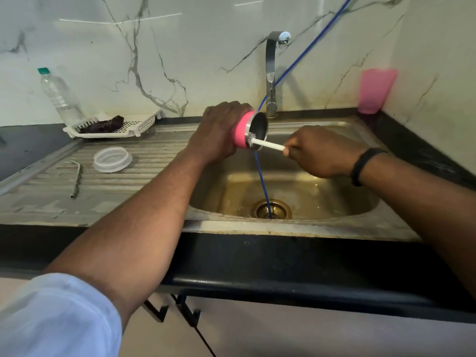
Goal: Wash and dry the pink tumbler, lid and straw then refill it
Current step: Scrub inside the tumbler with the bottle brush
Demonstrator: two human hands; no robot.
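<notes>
Head view: my left hand [219, 130] wraps the pink tumbler [243, 130], tipped sideways over the sink [322, 191], mouth facing right; right hand [316, 153] pinches a white brush [268, 144], bristles inside the rim; lid [112, 159] and straw [76, 177] lie on the drainboard [154, 150], left

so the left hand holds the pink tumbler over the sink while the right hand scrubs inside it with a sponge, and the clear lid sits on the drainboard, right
Not quite: the head view shows no sponge. The right hand pinches a white-handled bristle brush whose head is inside the pink steel-lined tumbler. The rest stands: the left hand holds the tumbler over the steel sink, and the clear round plastic lid sits on the drainboard.
</notes>
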